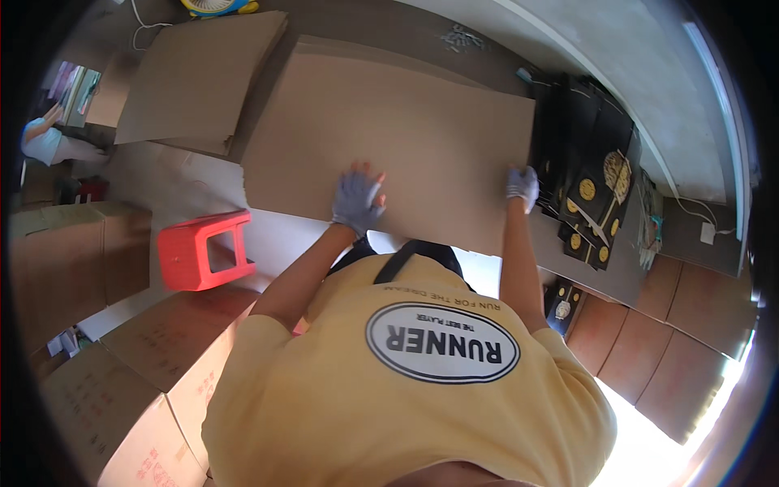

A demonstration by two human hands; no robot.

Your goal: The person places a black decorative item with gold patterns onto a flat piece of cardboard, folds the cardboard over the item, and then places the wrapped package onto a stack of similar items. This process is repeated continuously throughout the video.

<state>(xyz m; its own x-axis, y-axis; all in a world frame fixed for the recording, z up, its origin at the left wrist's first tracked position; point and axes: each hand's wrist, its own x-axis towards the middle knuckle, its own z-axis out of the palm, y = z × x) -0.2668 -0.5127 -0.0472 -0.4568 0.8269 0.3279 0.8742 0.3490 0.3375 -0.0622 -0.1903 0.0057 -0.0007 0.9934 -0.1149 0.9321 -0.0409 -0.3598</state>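
Observation:
A large brown cardboard sheet [381, 138] lies on the table in front of me, with another sheet's edge showing beneath its far side. My left hand [357, 199], in a grey glove with bare fingertips, rests flat on the sheet near its front edge, fingers spread. At the sheet's right edge is my right hand [523, 187], also gloved, its fingers closed around that edge. Just beyond it lies a pile of black flat pieces [588, 154] with gold round designs.
More cardboard sheets [195, 73] are stacked at the far left. A red plastic stool [185, 253] stands left of me, near large cartons [170, 349]. Brown boxes [649, 349] line the right side. Small pieces [461, 37] lie scattered at the back. Another person [49, 140] is at far left.

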